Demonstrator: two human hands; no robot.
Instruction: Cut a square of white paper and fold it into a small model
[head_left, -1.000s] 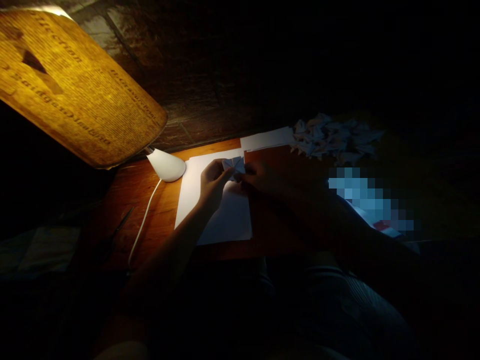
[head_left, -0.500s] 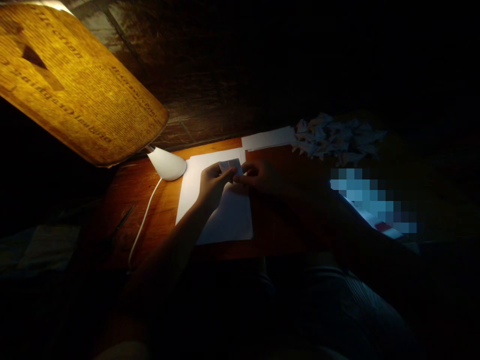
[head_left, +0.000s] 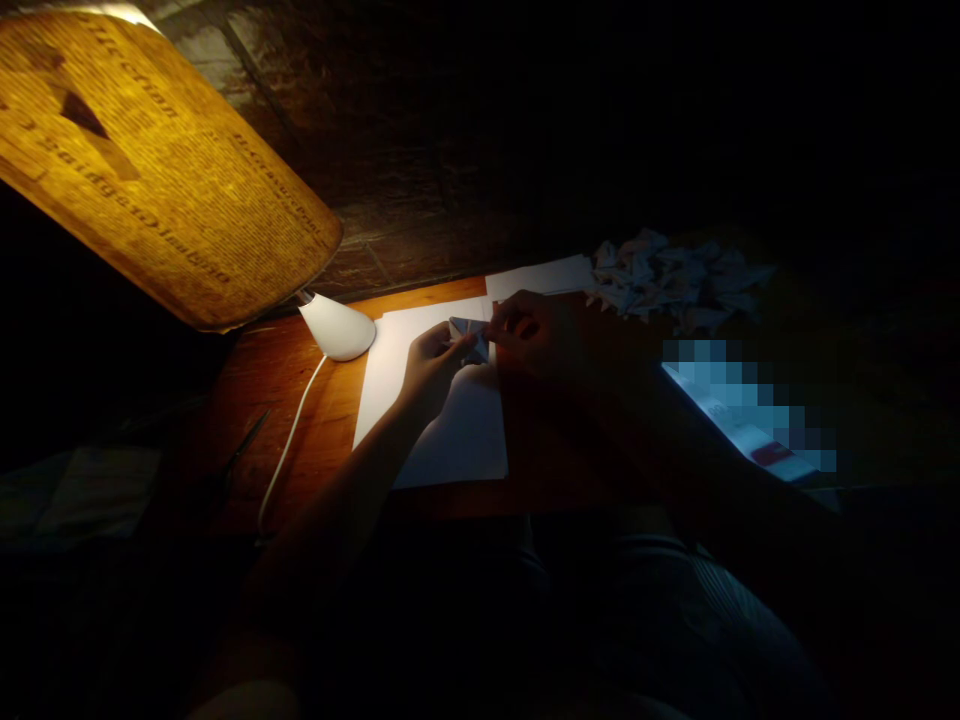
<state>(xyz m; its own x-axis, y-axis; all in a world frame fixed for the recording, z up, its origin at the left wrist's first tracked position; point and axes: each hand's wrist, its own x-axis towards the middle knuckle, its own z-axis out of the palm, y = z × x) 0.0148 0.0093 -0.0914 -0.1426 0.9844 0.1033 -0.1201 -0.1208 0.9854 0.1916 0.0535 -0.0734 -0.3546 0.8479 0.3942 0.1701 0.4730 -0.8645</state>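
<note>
A small folded piece of paper (head_left: pixel 469 328) with diagonal creases is held up over the white sheets (head_left: pixel 450 450). My left hand (head_left: pixel 431 368) grips its left side, thumb on the face turned toward me and fingers behind. My right hand (head_left: pixel 521 328) pinches its right edge or corner between thumb and forefinger, the hand mostly in shadow. Fine detail of the folds is too dark to make out.
A lit lamp with a printed shade (head_left: pixel 172 170) and white base (head_left: pixel 337 328) stands at left, its cord (head_left: pixel 289 440) running forward. Scissors-like dark object (head_left: pixel 247 440) lies beside it. Behind right are paper strips (head_left: pixel 540 276) and a heap of folded papers (head_left: pixel 667 275); a glowing, pixelated device (head_left: pixel 750 420) sits at right.
The folded paper has turned in my hands and now shows a pointed, creased shape. My right hand has risen slightly and its fingers have shifted along the right edge.
</note>
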